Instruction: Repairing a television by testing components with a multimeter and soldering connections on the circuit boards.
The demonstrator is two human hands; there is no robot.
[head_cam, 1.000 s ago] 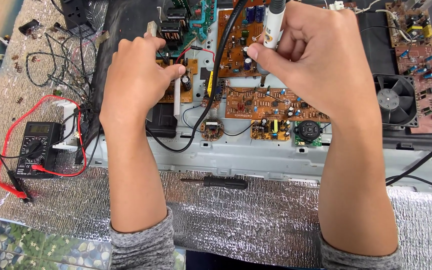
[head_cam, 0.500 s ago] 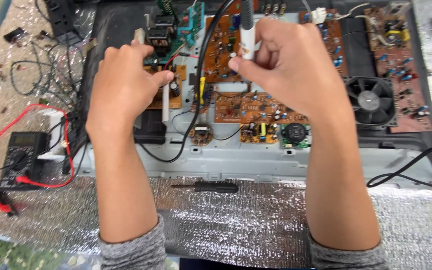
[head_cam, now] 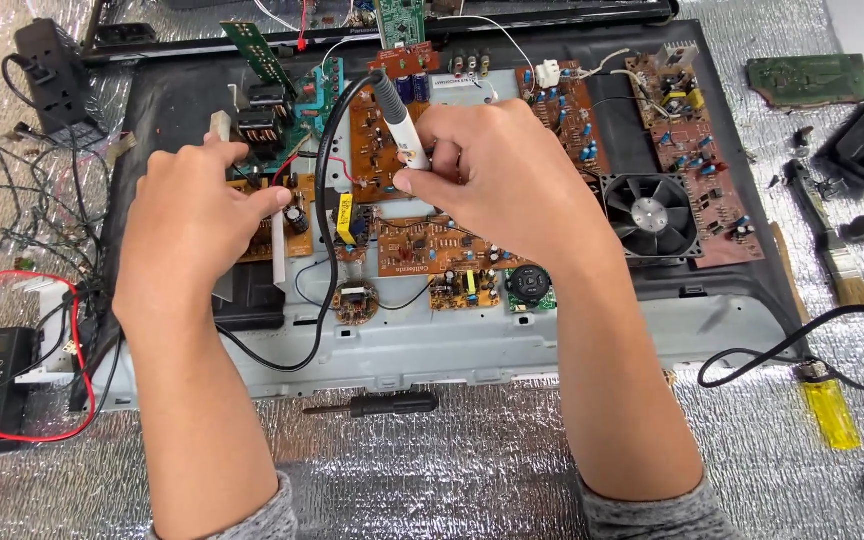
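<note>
Foil-covered bench [head_cam: 472,470] carrying one opened chassis [head_cam: 452,345], one fan [head_cam: 650,215].
Right hand [head_cam: 512,185] gripping one soldering iron [head_cam: 399,125]; left hand [head_cam: 197,235] curling, pinching at orange circuit board [head_cam: 432,245].

I'm getting a bright, even picture, light from overhead. The crinkled silver foil mat [head_cam: 432,470] throws soft glare in patches. Shadows under both forearms are faint. The brown circuit board [head_cam: 432,245] reads sharp; edges bend slightly, corners a touch softer.
</note>
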